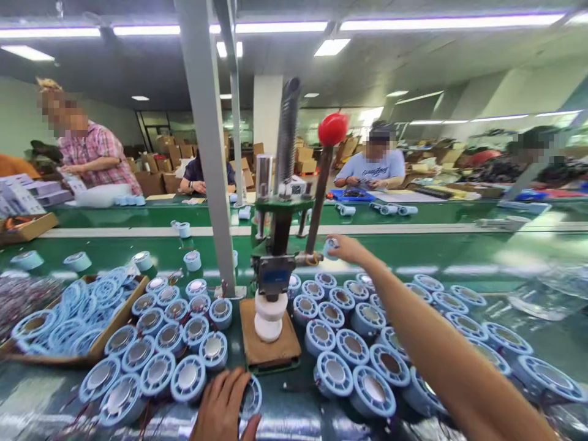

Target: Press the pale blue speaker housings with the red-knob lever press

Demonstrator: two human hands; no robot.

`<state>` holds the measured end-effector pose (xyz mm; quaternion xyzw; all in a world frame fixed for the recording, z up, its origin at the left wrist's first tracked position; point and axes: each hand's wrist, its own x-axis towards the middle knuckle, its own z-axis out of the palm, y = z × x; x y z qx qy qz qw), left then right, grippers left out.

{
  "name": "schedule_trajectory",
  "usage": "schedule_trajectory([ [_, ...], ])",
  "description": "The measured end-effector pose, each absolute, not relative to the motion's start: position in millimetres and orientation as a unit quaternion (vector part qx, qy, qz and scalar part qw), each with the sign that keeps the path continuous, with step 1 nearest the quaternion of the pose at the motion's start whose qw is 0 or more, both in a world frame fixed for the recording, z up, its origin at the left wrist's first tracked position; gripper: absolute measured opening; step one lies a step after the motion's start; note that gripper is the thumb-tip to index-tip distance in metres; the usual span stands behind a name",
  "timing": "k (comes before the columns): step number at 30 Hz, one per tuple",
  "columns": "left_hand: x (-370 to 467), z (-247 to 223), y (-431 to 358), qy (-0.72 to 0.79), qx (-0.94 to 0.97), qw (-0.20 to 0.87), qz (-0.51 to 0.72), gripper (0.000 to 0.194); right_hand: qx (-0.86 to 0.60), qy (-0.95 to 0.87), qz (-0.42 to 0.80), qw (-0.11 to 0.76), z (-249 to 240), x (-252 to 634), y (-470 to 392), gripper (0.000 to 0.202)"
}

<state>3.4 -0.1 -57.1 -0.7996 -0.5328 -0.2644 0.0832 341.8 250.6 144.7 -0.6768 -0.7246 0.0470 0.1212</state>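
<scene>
My left hand (pixel 225 404) is at the bottom centre, its fingers wrapped against a light blue round part (pixel 251 397) on the table. My right arm reaches forward, and my right hand (pixel 346 248) pinches a small light blue part (pixel 330 247) just right of the press. The hand press (pixel 275 269) has a red ball lever (pixel 333 129) and white round pads (pixel 268 326) over a brown board (pixel 248 343). Many blue round parts with silver or dark centres stand on both sides of the press, such as one (pixel 185 376) beside my left hand.
A cardboard box (pixel 98 350) of blue rings stands at left. A grey post (pixel 206 141) rises behind the parts. Beyond runs a green conveyor (pixel 441 245) with blue parts on it. Several people work across it, one in a light blue shirt (pixel 374 168).
</scene>
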Motion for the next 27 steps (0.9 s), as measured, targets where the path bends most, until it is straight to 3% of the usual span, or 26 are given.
schedule_trajectory([
  [4,6,-35,-11,-0.552,-0.792,0.006,-0.262,0.052,-0.579,-0.798,0.097,0.136,154,342,168,0.051],
  [9,6,-32,-23,-0.572,-0.776,-0.035,-0.264,0.06,-0.372,-0.89,0.246,0.095,118,280,30,0.065],
  [14,-1,-33,-30,-0.563,-0.782,-0.039,-0.264,0.066,-0.349,-0.879,0.314,0.085,76,226,-2,0.08],
  [18,-1,-27,-31,-0.57,-0.778,-0.089,-0.247,0.069,-0.397,-0.821,0.336,0.234,30,234,-4,0.081],
  [21,2,-26,-31,-0.587,-0.762,-0.103,-0.255,0.068,-0.427,-0.76,0.315,0.375,-4,237,-13,0.069],
  [27,4,-34,-30,-0.587,-0.762,-0.054,-0.27,0.065,-0.503,-0.699,0.228,0.455,-34,210,-19,0.064],
])
